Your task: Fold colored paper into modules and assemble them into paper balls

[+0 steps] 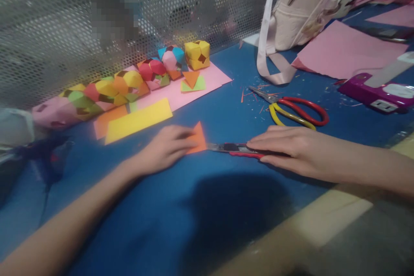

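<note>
On the blue table (155, 211), my left hand (164, 148) rests on a small orange paper piece (198, 139), its slightly blurred fingers close together over the paper's left part. My right hand (297, 151) is closed around a utility knife (239, 150) with a red and dark handle. The knife lies low over the table, and its blade points left and meets the orange paper's right edge. Yellow paper strips (139, 121) lie behind my left hand. Beyond the knife are scissors (291, 110) with one red and one yellow handle loop.
Several folded paper balls (129, 86) line a perforated metal panel (155, 13). A small orange triangle (191, 78) sits on green paper. Paper scraps lie by the scissors. At right are pink sheets (349, 51), a purple device (375, 92) and a pale bag (300, 13); a blurred dark tool (48, 159) is at left.
</note>
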Demonstrator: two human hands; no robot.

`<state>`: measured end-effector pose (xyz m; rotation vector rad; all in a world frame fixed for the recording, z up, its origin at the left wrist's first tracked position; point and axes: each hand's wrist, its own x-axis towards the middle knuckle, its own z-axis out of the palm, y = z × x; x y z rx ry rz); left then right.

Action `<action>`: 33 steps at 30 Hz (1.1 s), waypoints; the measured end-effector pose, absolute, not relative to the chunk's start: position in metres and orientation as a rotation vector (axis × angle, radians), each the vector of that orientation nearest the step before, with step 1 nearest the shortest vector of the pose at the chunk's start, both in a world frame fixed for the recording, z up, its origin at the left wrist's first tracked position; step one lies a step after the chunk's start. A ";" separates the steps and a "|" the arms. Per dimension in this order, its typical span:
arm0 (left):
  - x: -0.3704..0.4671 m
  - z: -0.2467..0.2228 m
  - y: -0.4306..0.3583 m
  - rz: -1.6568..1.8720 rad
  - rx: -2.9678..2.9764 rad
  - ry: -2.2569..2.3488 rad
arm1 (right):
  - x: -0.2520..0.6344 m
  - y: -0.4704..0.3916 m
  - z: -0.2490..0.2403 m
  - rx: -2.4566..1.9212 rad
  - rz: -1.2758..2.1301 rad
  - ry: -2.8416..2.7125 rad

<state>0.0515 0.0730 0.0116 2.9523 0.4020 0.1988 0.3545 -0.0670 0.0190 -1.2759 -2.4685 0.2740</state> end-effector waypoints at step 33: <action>0.048 0.012 0.057 0.369 2.969 0.657 | 0.330 0.001 0.009 -1.110 0.229 -2.549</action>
